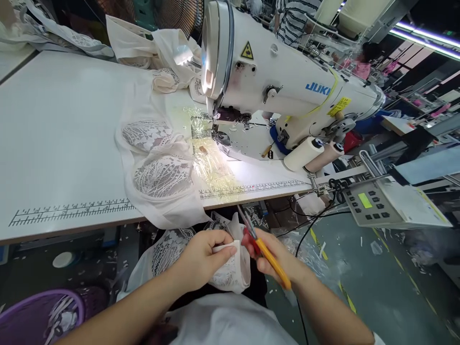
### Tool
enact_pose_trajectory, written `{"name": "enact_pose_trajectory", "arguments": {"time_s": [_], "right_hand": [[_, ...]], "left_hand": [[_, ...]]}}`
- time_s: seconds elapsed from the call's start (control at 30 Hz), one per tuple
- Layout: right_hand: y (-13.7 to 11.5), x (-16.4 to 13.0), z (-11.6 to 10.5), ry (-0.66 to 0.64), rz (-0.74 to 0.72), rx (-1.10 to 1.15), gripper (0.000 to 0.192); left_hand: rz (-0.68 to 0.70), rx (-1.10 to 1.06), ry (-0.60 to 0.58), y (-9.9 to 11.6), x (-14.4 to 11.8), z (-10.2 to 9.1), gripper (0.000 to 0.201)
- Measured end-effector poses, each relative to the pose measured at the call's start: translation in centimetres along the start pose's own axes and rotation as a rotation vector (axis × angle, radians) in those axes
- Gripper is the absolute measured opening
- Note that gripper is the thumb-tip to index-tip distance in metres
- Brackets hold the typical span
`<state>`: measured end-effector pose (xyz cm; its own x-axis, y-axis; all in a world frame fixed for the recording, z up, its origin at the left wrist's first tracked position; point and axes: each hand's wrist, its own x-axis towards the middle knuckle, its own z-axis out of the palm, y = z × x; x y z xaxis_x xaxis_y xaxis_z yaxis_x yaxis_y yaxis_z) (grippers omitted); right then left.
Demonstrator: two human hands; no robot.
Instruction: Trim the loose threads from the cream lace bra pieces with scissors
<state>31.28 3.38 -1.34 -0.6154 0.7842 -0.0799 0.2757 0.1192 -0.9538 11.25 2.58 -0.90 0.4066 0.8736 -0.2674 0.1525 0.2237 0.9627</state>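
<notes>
In front of my body, below the table edge, my left hand (210,256) pinches the edge of a white lace bra (230,278) between thumb and fingers. Orange-handled scissors (271,261) are in my right hand (275,254), their blades pointing up and away toward the table edge. The right fingers also sit close to the bra's folded edge; whether they touch it I cannot tell. Another white lace bra (161,175) lies on the table, its lower band hanging over the front edge.
A white sewing machine (280,62) stands on the table (64,120), with two thread cones (304,153) beside it. A control box (381,201) hangs at the right. More white garments (143,45) lie at the back. A purple basket (81,304) with scraps stands lower left.
</notes>
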Motion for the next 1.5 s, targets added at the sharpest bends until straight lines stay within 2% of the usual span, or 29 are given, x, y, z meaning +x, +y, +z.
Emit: {"name": "enact_pose_trajectory", "arguments": {"time_s": [0.1,0.17,0.43,0.73,0.87,1.03,1.27,1.4,1.5], "right_hand": [[0.8,-1.1,-0.9,-0.189,-0.015,-0.13,0.062],[1.2,-1.7,-0.9,-0.233,0.002,-0.181,0.062],[1.3,-2.2,-0.1,-0.194,0.117,-0.369,0.059],[1.2,-2.6,-0.1,-0.172,0.18,-0.301,0.063],[1.3,-2.8,0.0,-0.163,0.193,-0.292,0.055],[2.2,-2.7,0.9,-0.1,0.186,-0.258,0.042],[3.1,-2.4,1.3,0.035,0.104,-0.197,0.045],[2.3,-3.2,0.9,0.165,0.1,-0.14,0.041],[2.2,-3.6,1.6,0.191,0.012,-0.146,0.037]], "left_hand": [[-0.097,-0.085,-0.02,0.2,0.3,-0.4,0.029],[-0.148,-0.104,-0.02,0.5,0.5,-0.5,0.029],[-0.197,-0.043,0.005,0.8,1.1,-0.9,0.027],[-0.231,-0.094,-0.044,0.8,1.2,-1.3,0.03],[-0.247,-0.15,-0.065,0.8,1.4,-1.3,0.029],[-0.245,-0.194,-0.087,0.8,1.6,-1.4,0.029],[-0.217,-0.153,-0.076,0.7,1.3,-1.5,0.028],[-0.199,-0.163,-0.035,0.9,1.0,-1.9,0.03],[-0.158,-0.182,0.029,0.8,0.7,-2.0,0.031]]}}
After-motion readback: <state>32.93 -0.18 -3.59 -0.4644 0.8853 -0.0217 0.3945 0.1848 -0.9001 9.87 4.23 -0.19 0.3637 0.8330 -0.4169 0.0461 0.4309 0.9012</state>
